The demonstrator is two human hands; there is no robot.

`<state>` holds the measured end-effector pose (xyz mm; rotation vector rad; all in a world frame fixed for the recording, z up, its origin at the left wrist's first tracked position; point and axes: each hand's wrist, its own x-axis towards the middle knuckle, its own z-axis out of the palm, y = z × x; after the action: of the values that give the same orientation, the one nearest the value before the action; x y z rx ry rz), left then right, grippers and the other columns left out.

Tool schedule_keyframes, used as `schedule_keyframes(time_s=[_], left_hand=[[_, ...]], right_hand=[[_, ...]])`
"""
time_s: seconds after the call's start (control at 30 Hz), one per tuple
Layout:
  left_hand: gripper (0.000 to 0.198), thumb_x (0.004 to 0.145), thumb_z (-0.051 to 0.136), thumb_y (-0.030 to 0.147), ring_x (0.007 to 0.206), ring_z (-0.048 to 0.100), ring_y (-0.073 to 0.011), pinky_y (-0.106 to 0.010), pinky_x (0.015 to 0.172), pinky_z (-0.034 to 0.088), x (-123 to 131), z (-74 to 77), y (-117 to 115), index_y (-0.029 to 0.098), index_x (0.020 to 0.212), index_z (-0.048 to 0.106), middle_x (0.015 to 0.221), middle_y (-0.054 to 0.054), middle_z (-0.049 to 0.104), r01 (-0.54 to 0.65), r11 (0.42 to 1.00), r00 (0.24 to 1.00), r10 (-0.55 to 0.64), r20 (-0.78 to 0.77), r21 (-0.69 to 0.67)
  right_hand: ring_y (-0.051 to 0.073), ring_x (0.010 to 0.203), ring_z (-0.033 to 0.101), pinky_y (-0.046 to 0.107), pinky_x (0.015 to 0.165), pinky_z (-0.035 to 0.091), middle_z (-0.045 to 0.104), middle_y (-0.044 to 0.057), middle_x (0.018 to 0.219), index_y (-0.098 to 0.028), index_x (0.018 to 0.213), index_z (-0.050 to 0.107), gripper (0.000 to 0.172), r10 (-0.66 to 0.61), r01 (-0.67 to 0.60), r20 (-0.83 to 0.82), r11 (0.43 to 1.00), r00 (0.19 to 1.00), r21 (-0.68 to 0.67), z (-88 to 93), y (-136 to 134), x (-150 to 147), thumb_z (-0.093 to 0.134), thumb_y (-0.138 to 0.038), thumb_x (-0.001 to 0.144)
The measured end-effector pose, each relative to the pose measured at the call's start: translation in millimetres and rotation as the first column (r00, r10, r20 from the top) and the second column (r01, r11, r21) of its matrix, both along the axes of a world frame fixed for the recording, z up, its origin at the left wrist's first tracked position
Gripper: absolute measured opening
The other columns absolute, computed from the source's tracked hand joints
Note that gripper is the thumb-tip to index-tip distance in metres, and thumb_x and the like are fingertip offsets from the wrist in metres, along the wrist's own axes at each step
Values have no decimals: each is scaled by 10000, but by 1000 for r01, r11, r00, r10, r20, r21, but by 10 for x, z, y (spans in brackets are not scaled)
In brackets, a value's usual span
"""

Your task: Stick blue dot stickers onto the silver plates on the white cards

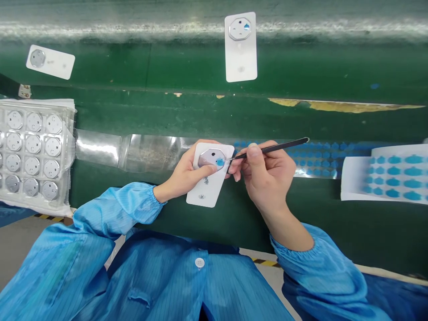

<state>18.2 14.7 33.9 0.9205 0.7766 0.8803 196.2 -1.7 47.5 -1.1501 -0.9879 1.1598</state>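
White card (210, 185) with octagonal metal disc (210, 158) near its upper end, held tilted above the green surface (167, 67), low centre of view. Small blue sticker (220, 162) on the disc's right edge, touched by the tip of black tweezers (272, 148). Left hand (187, 171) gripping the card from the left, fingers (204, 170) curled closed around its edge, thumb pressed on the disc just beside the sticker. Right hand (264, 171) closed on the tweezers in a pinch, shaft running up and right past the knuckles. Behind the hands, clear strip (133, 151) lying left to right, carrying rows of blue stickers on its right part. White sheet of blue stickers (388, 178) at far right, well apart from the card. Clear tray of metal discs (31, 151) at far left. Second card (240, 47) upright at top centre, third card (50, 62) tilted at top left, both flat on the surface. Blue sleeves (127, 209) on both arms.
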Motion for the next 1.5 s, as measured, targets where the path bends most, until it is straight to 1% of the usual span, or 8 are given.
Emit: schedule_keyframes(time_s=[0.13,0.37,0.57,0.73,0.9,1.1,1.33,1.5], left_hand=[[435,823,825,327,817,628,-156,-263,698,511,-15,-44,0,205,1178,606,983,-26,679,-6,1000,1000,6,-17,5],[400,822,818,324,814,614,-158,-278,710,502,-20,-67,18,205,1150,624,973,-24,674,24,1000,1000,-24,17,-12],[390,824,820,311,806,609,-155,-283,716,500,-12,-74,20,207,1148,628,965,-20,670,23,1000,999,-23,38,1],[399,821,822,328,799,599,-155,-289,714,492,-13,-74,22,211,1150,631,964,-16,669,22,1000,1000,-22,21,0],[372,833,811,308,806,593,-153,-284,709,485,-19,-57,16,211,1150,641,965,-15,666,29,1000,999,-29,15,-1],[403,812,824,357,812,597,-173,-305,725,492,-17,-70,17,220,1148,647,970,-27,668,28,1000,999,-28,-20,-7],[407,808,823,363,814,599,-173,-305,723,496,-13,-53,19,216,1142,642,968,-30,670,27,1000,999,-27,-31,-6],[410,816,819,356,799,594,-163,-287,686,492,-14,-44,26,211,1152,634,965,-25,663,32,999,999,-32,-32,-2]], right_hand=[[167,505,656,287,356,453,701,7,687,-249,865,697,245,-52,51,27,998,998,32,-7,-31,-48,768,-453,980],[197,528,684,318,359,461,706,13,692,-275,888,693,221,-52,46,83,997,995,66,-12,-40,-43,733,-458,1004],[209,602,720,311,369,476,692,5,682,-280,894,677,231,-55,48,112,997,992,62,-8,-43,-42,724,-475,1008],[186,549,692,311,379,509,706,5,699,-269,900,679,228,-48,43,88,998,995,55,-1,-45,-48,725,-463,1010],[191,559,697,321,411,551,704,-3,697,-278,901,668,235,-48,46,91,998,995,32,12,-48,-47,730,-480,1003],[184,527,677,313,380,534,698,-8,686,-288,886,661,242,-46,44,90,999,995,19,38,-48,-54,738,-491,994],[173,525,675,297,378,528,689,-13,669,-271,881,657,274,-61,59,114,998,992,28,50,-49,-73,736,-509,992],[183,527,681,316,376,514,708,1,698,-279,885,667,255,-95,85,147,994,985,73,42,-57,-74,730,-499,998]])
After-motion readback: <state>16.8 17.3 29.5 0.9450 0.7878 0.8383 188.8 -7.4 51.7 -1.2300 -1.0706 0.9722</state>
